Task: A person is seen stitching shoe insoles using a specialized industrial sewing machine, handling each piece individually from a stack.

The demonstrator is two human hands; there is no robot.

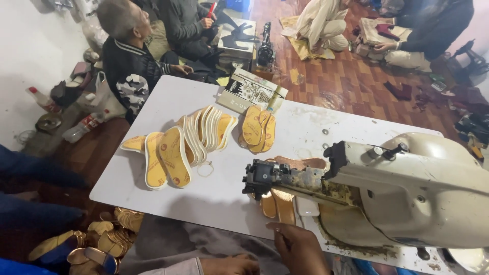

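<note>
White worktable seen from above, right hand laid open-fingered on a tan sole at six o'clock under the cream sewing machine, left hand resting low, grip not discernible, yellow insoles fanned at ten o'clock, seated people beyond at twelve.

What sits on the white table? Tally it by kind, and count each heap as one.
Sewing machine: 1
Yellow insole heaps: 2
Tan sole stack: 1
Flat printed box: 1
Total: 5
</note>
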